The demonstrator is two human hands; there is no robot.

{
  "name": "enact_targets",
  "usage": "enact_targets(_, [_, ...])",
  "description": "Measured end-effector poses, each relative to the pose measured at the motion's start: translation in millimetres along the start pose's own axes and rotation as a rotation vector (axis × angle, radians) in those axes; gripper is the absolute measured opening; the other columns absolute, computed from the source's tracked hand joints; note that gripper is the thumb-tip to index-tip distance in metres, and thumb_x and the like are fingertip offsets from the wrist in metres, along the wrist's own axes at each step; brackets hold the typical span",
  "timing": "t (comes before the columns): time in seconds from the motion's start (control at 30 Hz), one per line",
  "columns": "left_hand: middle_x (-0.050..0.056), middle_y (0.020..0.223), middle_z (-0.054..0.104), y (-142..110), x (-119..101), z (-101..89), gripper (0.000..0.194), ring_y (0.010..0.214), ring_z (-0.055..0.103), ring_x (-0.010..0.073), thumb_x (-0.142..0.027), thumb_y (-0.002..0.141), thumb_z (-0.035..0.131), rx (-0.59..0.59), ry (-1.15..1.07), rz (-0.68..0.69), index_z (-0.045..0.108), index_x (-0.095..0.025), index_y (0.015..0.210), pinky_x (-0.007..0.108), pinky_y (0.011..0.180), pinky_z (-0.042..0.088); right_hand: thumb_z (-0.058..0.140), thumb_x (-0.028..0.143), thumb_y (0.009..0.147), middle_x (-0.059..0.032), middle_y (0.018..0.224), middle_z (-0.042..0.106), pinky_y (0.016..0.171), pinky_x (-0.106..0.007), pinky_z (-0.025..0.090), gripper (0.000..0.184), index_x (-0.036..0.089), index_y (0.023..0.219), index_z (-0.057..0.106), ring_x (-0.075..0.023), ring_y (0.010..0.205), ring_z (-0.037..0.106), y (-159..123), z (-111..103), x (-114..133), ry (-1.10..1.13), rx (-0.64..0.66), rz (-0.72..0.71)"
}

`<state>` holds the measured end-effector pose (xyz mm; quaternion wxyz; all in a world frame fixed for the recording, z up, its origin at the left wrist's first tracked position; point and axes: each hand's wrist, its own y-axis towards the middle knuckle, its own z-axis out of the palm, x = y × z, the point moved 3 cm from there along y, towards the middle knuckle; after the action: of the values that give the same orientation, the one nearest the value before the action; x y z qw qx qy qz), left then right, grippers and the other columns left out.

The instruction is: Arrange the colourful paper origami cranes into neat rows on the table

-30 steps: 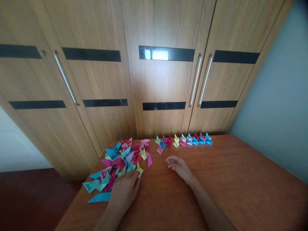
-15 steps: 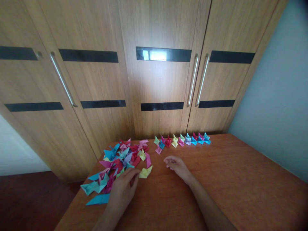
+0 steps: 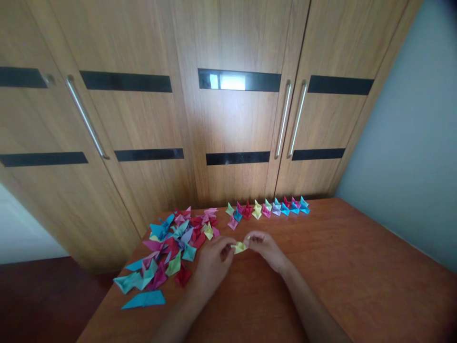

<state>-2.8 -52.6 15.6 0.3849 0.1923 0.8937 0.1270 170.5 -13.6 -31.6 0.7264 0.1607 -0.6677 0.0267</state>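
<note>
A small yellow folded-paper piece is stretched between my two hands above the table. Its left end is pinched by the thumb and fingers of my left hand. My right hand grips the other end, with the fingertips closed over part of it. To the left of my left hand lies a loose pile of origami pieces in red, pink, blue, green and purple. Beyond my hands, folded-paper pieces in several colours stand in a row near the table's far edge.
The brown wooden table reaches back to a wooden wardrobe with metal handles. A pale wall rises on the right. One flat blue paper piece lies near the table's left edge.
My left hand has moved right with the yellow paper, away from the pile. My right hand now grips its other end. The view has shifted slightly.
</note>
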Motion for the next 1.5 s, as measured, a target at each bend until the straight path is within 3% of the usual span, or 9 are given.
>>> enact_targets(0.17, [0.0,0.086,0.069,4.4,5.7,10.0,0.015,0.078,0.063,0.013,-0.017,0.08,0.051,0.094,-0.19,-0.003,0.065,-0.02,0.086,0.022,0.074,0.05,0.063,0.047,0.075,0.001,0.069,0.058,0.059,-0.022,0.035,0.029,0.018,0.075,0.065,-0.0111,0.062,0.047,1.2,-9.7,0.0,-0.048,-0.048,0.016])
enact_targets(0.37, [0.0,0.085,0.07,11.5,2.6,17.5,0.016,0.075,0.062,0.0132,-0.017,0.08,0.052,0.161,-0.067,0.061,0.066,-0.021,0.085,0.023,0.072,0.048,0.06,0.049,0.076,0.0003,0.069,0.057,0.054,-0.022,0.034,0.034,0.018,0.088,0.067,-0.0107,0.058,0.044,5.7,-14.9,-11.7,-0.076,-0.069,0.049])
enact_targets(0.53, [0.002,0.086,0.069,31.0,2.9,31.0,0.018,0.078,0.062,0.0142,-0.015,0.082,0.049,0.145,0.095,0.075,0.066,-0.02,0.087,0.024,0.073,0.046,0.054,0.053,0.076,-0.0019,0.069,0.06,0.057,-0.025,0.04,0.041,0.017,0.093,0.065,-0.0148,0.061,0.051,13.5,-38.8,-29.6,-0.23,-0.352,0.022])
enact_targets(0.63, [0.003,0.085,0.069,47.5,5.9,43.5,0.019,0.078,0.062,0.0155,-0.014,0.084,0.047,0.157,0.215,0.04,0.066,-0.019,0.084,0.024,0.072,0.044,0.052,0.05,0.077,-0.003,0.07,0.063,0.065,-0.028,0.044,0.037,0.018,0.088,0.065,-0.0183,0.068,0.057,14.9,-50.3,-35.8,-0.392,-0.431,0.007])
enact_targets(0.97, [0.009,0.093,0.068,79.7,14.1,73.1,0.023,0.086,0.063,0.0186,-0.02,0.09,0.04,0.212,0.392,-0.062,0.063,-0.019,0.091,0.027,0.073,0.042,0.047,0.037,0.08,-0.0015,0.068,0.066,0.067,-0.029,0.046,0.025,0.021,0.086,0.065,-0.0181,0.066,0.061,16.5,-51.3,-40.9,-0.574,-0.38,0.012])
enact_targets(1.5, [0.008,0.097,0.066,76.5,7.4,67.7,0.019,0.092,0.061,0.0207,-0.017,0.088,0.045,0.214,0.432,-0.035,0.061,-0.02,0.097,0.028,0.076,0.043,0.048,0.033,0.08,-0.0001,0.065,0.065,0.066,-0.027,0.043,0.022,0.022,0.085,0.066,-0.0173,0.064,0.06,15.9,-49.8,-40.1,-0.615,-0.373,0.008])
